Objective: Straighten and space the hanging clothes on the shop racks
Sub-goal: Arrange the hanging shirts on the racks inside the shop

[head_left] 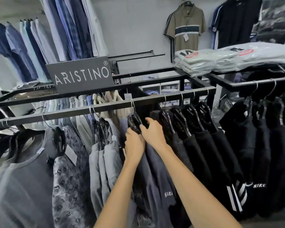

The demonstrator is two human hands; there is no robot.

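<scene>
The navy shirt, with NIKE printed low on its front, hangs about midway along the front rail on a black hanger whose metal hook sits over the bar. Both of the person's hands are on its shoulder line. The left hand has its fingers curled down over the top of the shirt just under the hanger, gripping the fabric there. The right hand touches it on the right side and lies over the shirt's other shoulder, fingers bent and reaching toward the next garment; from here I cannot tell whether it grips or only rests.

Just right of the shirt hangs a close row of black tops. To its left are pale grey shirts, then a patterned grey shirt. Behind the rail stands an ARISTINO sign, and bagged folded shirts are stacked on the rack top at the right.
</scene>
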